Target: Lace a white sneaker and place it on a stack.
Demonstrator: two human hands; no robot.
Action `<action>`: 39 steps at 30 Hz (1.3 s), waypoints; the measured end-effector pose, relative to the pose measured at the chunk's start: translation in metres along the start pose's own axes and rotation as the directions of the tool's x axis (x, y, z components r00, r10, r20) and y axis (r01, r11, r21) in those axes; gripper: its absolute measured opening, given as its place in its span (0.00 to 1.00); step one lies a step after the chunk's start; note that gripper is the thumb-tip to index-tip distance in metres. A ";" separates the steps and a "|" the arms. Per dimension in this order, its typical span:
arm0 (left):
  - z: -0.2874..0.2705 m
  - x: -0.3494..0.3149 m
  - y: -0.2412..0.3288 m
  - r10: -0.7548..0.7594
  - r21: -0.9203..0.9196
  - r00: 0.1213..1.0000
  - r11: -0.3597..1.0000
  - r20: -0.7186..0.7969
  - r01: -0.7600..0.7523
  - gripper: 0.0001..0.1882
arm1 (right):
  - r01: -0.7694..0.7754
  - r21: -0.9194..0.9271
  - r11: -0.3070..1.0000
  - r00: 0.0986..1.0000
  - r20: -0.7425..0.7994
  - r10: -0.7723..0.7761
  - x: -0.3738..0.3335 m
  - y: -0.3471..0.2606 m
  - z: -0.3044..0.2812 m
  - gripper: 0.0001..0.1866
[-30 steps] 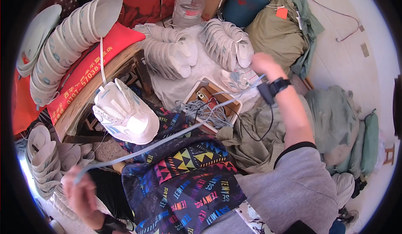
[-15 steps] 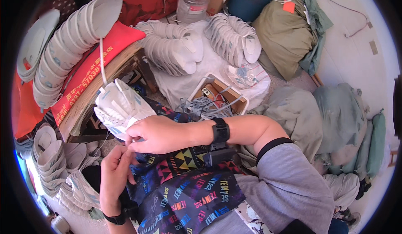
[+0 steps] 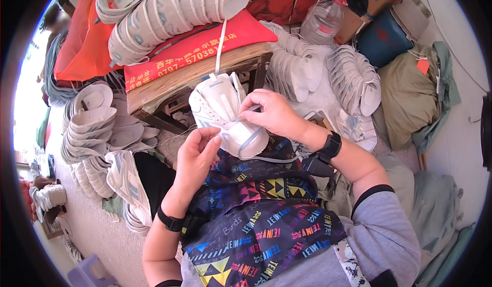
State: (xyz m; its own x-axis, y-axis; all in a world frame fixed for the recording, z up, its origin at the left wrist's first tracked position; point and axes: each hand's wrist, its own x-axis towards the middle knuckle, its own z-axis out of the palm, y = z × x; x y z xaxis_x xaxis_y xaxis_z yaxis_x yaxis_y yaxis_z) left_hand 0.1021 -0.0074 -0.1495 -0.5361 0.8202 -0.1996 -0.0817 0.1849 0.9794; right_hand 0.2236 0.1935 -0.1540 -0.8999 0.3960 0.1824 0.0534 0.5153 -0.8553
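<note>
A white shoe upper (image 3: 215,100) with pale grey-blue trim lies with its toe toward me, over the dark patterned apron (image 3: 256,189) on my lap. My right hand (image 3: 274,113) is closed in a pinch on a flat grey lace (image 3: 254,108) above the upper's middle. Grey lacing crosses the toe and trails off to the right. My left hand (image 3: 197,156) is beside the toe's left side, thumb and forefinger drawn close together at its edge. What lies between those fingertips is too small to make out.
Nested shoe uppers (image 3: 169,17) rest on a red-covered wooden bench (image 3: 200,58). More stacks (image 3: 89,133) stand at left, others (image 3: 353,76) on white cloth behind. A water bottle (image 3: 323,20), a blue bucket (image 3: 384,38) and an olive sack (image 3: 410,97) stand at right rear.
The view has swung left. My hands, earlier close together beside the upper, have moved apart. The toe and the lacing across it now show between them.
</note>
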 end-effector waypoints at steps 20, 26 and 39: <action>0.011 0.022 -0.003 0.285 0.333 0.958 0.906 -0.023 -0.262 0.15 | -0.219 0.186 0.958 0.970 0.150 0.193 0.013 0.024 0.004 0.07; 0.000 0.026 -0.001 0.346 0.387 0.938 0.865 0.001 -0.320 0.12 | -0.409 0.513 0.755 0.905 0.336 0.261 0.020 0.025 0.002 0.07; -0.021 0.031 -0.033 0.293 0.269 0.949 0.929 -0.113 -0.254 0.09 | -0.001 0.028 1.000 0.995 0.102 -0.002 0.015 -0.007 0.031 0.06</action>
State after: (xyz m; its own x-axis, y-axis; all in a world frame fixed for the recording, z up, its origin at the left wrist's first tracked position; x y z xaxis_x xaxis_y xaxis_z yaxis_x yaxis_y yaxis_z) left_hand 0.0703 0.0001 -0.1870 -0.6281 0.7716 0.1008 0.2863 0.1087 0.9519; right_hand 0.1969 0.1722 -0.1601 -0.9395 0.3155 0.1333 0.0423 0.4931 -0.8690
